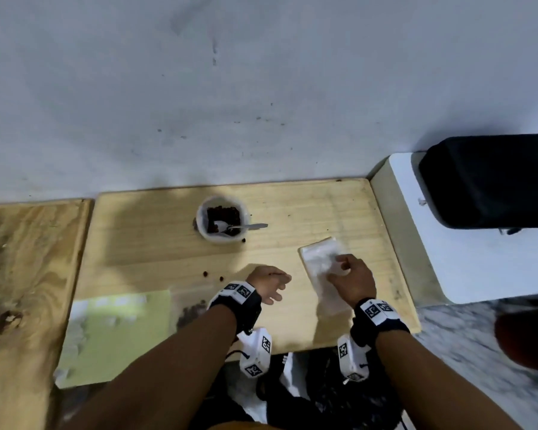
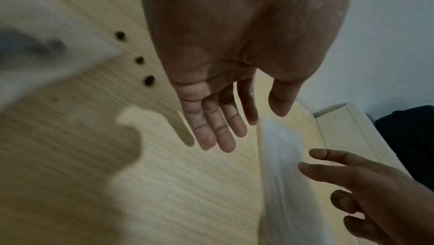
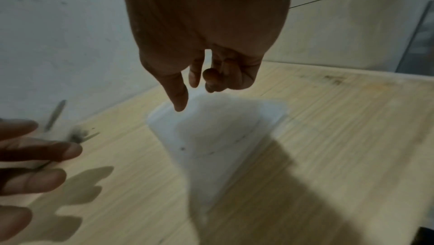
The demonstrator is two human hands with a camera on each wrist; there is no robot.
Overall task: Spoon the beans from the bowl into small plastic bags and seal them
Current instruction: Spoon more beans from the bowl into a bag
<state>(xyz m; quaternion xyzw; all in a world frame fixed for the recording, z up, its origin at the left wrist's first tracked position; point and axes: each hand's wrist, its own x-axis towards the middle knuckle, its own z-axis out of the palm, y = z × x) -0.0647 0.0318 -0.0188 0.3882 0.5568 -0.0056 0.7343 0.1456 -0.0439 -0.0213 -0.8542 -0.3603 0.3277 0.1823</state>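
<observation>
A white bowl [image 1: 221,220] of dark beans stands at the back of the light wooden board [image 1: 156,240], with a metal spoon [image 1: 246,227] lying in it, handle to the right. A stack of clear plastic bags [image 1: 320,265] [image 3: 218,137] [image 2: 286,174] lies flat on the board's right half. My right hand [image 1: 343,270] [image 3: 187,96] is over that stack, thumb and forefinger pointing down at the top bag, the other fingers loosely bent. My left hand [image 1: 272,285] [image 2: 234,134] hovers open just left of the stack, holding nothing.
A bag with beans in it [image 1: 193,311] lies at the front left beside a green sheet [image 1: 115,333]. Three loose beans [image 2: 140,60] lie on the board. A black case [image 1: 491,181] sits on a white surface to the right. The wall runs behind the board.
</observation>
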